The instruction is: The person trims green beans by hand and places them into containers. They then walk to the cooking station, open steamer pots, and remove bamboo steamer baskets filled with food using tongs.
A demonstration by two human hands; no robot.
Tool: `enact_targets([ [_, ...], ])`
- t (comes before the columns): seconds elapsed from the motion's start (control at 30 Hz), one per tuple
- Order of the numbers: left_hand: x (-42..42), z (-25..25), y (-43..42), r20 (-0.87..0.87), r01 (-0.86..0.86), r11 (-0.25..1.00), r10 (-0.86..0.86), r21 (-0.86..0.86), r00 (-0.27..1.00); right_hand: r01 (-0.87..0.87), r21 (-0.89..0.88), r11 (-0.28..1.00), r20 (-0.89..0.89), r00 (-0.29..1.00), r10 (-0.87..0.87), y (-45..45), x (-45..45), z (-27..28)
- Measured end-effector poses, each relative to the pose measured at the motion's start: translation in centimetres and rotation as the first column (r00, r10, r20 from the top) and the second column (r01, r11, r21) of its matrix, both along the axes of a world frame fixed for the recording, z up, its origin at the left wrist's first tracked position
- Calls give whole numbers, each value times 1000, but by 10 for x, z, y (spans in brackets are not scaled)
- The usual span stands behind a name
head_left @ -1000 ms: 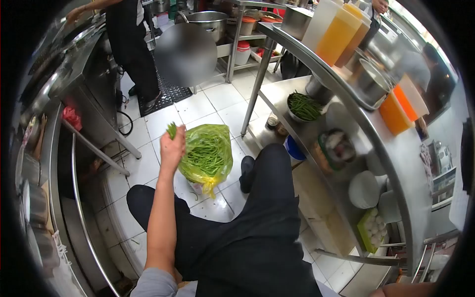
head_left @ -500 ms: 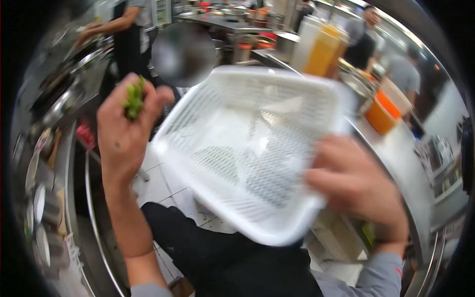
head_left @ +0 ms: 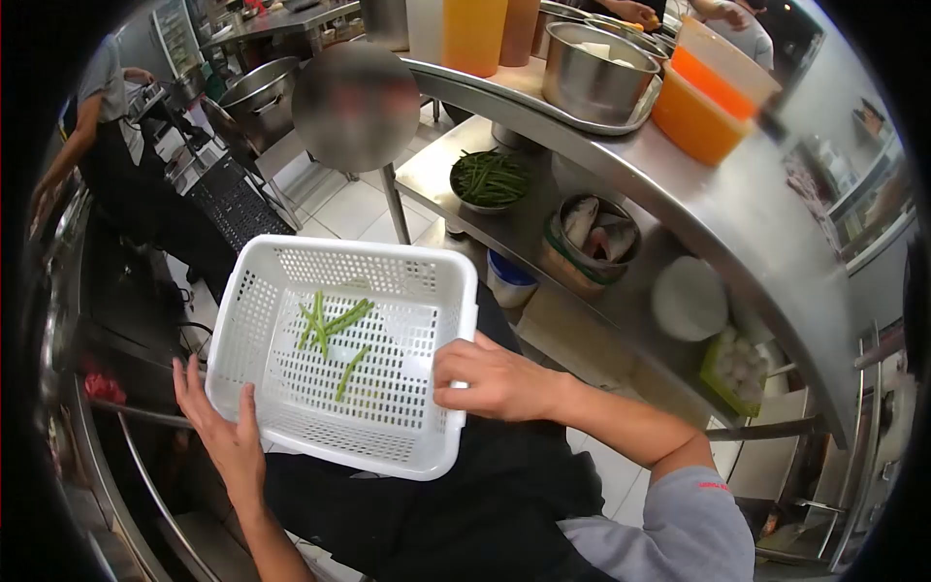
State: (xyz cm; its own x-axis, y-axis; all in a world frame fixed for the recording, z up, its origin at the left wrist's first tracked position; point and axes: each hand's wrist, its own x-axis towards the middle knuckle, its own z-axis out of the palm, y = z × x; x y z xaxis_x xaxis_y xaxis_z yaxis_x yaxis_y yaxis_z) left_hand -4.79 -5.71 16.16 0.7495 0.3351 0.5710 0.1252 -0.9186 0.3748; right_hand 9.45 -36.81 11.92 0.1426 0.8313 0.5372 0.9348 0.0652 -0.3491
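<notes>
A white perforated plastic basket (head_left: 369, 264) is held in front of my body, tilted a little. My right hand (head_left: 499, 380) is closed over its right rim, thumb inside. My left hand (head_left: 228, 432) is at the lower left corner with fingers spread and thumb up against the basket's side; nothing shows in its palm. Several cut green beans (head_left: 335, 320) lie loose on the basket's floor. Beyond it, a bowl of green beans (head_left: 488, 181) stands on the lower shelf of the steel table.
The steel table (head_left: 679, 184) curves along the right, bearing a metal pot (head_left: 596, 73) and orange tubs (head_left: 708, 102). Below are a container of fish pieces (head_left: 593, 233) and a green crate (head_left: 734, 373). A co-worker (head_left: 121, 165) stands at the left by a counter.
The green beans have left my left hand; several now lie in the basket. My left hand has opened and come down to the basket's side. The view has turned toward the table's lower shelf.
</notes>
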Motion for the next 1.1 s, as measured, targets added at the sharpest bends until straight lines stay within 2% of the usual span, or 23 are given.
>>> enact_targets([
  [0.03, 3, -13, 6, 93, -168, 979, 179, -119, 979, -5, 5, 1000, -6, 1000, 5, -5, 5, -3],
  [0.07, 2, -23, 16, 92, -171, 978, 183, -120, 979, -7, -10, 1000, 8, 1000, 7, -7, 6, -3],
  [0.1, 3, -34, 28, 16, -100, 787, 139, -609, 990, -11, -23, 1000, 18, 1000, 11, -9, 10, -6],
  [0.13, 4, -48, 39, -23, -45, 367, 64, -929, 998, -16, -22, 1000, 14, 1000, 16, -9, 15, -11],
  [0.17, 5, -70, 51, -24, -47, 366, 66, -929, 998, -36, -25, 999, 50, 998, 37, -9, 22, -16],
  [0.23, 10, -113, 69, 11, -10, 227, 90, -974, 996, -52, -26, 998, 84, 995, 54, -11, 35, -16],
  [0.33, 12, -113, 69, -66, -93, 273, 109, -957, 992, 186, 141, 972, -195, 968, -157, -25, 59, -15],
  [0.37, 12, -111, 68, -95, -126, 303, 116, -945, 989, 319, 147, 936, -200, 936, -288, -31, 69, -20],
  [0.43, 11, -107, 69, -78, -115, 303, 131, -946, 988, 540, 17, 841, -160, 832, -531, -49, 97, -63],
  [0.5, 11, -103, 72, -64, -106, 309, 145, -945, 987, 608, -3, 794, 15, 794, -608, -57, 124, -94],
  [0.53, 11, -100, 73, -65, -104, 313, 132, -944, 989, 614, 1, 790, 8, 790, -614, -59, 137, -101],
  [0.57, 11, -97, 74, -68, -103, 317, 120, -943, 990, 694, -114, 711, 210, 716, -666, -62, 148, -105],
  [0.6, 12, -96, 74, -69, -104, 325, 115, -940, 991, 772, -202, 602, 411, 625, -663, -64, 158, -110],
  [0.63, 13, -95, 73, -53, -92, 305, 133, -948, 990, 774, -196, 602, 408, 622, -668, -66, 166, -114],
  [0.7, 17, -97, 74, -30, -73, 287, 153, -955, 988, 820, -118, 560, 638, 495, -590, -70, 178, -115],
  [0.73, 19, -99, 75, -20, -56, 266, 138, -962, 990, 827, -90, 555, 669, 463, -581, -72, 180, -117],
  [0.87, 27, -104, 72, 6, -11, 213, 78, -977, 997, 812, -142, 566, 574, 533, -622, -78, 182, -125],
  [0.93, 34, -100, 69, -15, -31, 233, 72, -972, 997, 853, -278, 442, 509, 521, -685, -85, 179, -121],
  [1.03, 47, -90, 64, -30, -41, 261, 45, -964, 999, 869, -167, 465, 552, 473, -686, -108, 175, -120],
  [1.1, 58, -91, 64, -8, -28, 290, 72, -957, 997, 879, -176, 443, 552, 460, -695, -120, 174, -117],
])
